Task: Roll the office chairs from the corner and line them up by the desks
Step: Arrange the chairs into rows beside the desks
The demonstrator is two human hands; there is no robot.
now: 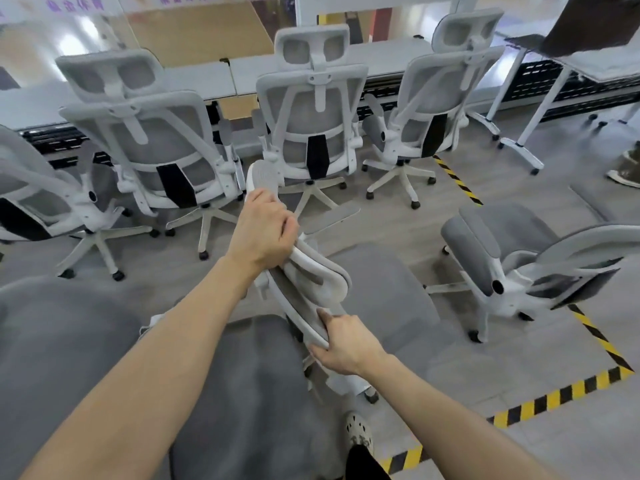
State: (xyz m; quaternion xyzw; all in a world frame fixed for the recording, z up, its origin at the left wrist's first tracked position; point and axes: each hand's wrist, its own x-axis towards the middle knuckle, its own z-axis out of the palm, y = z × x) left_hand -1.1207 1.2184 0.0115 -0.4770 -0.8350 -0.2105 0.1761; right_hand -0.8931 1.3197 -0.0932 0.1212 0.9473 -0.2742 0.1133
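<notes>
A grey-and-white office chair [377, 285] stands right in front of me, its grey seat facing away. My left hand [263, 230] is closed over its white headrest near the top. My right hand [343, 344] grips the white rim of its backrest lower down. Several matching chairs with mesh backs are lined up along the long white desks [194, 81]: one at left [156, 150], one in the middle [311, 126] and one at right [426, 109]. Another chair [519, 258] stands apart on the right, turned sideways.
A grey chair seat [62, 358] fills the lower left, close to my body. Yellow-and-black floor tape [588, 323] marks a corner on the right. A white table with splayed legs [540, 109] stands at far right, with another person's shoe [623, 174] by it. My own foot [360, 434] shows below.
</notes>
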